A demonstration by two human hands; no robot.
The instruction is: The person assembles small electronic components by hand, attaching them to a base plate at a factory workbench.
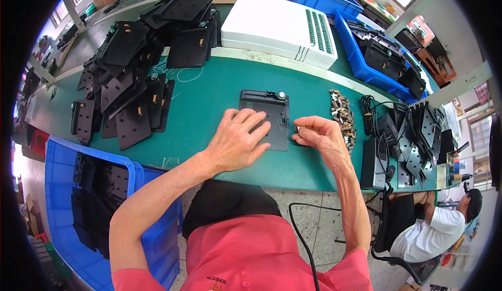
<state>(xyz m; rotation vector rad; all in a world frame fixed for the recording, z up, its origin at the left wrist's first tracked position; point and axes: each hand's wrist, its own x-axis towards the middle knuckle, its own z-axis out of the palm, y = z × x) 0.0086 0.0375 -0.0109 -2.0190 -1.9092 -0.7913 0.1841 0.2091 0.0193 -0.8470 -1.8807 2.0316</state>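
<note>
Resting the left hand palm down across the left part of a black panel, with fingers loosely spread, thumb held out to the side and nothing visibly pinched. Laid flat on a green table, near the front edge and straight ahead of the body, with a round knob at the panel's far right corner and a small slot in its right side. Pinching a small part between thumb and forefinger of the right hand, just beside the panel's right edge; cannot tell the full shape, being mostly covered by the fingertips. Having a long heap of small brown and silver parts close by, just to the right of the right hand. Farther right, crowded with cables, a black box and upright black panels. Piled high at the far left with more black panels, overlapping at many angles. Backed by a white foam block with rows of green pieces along its right end, and by a blue bin of black parts at the far right. Flanked at lower left by another blue bin, holding black panels too, and at lower right by a seated person in a white shirt.
</note>
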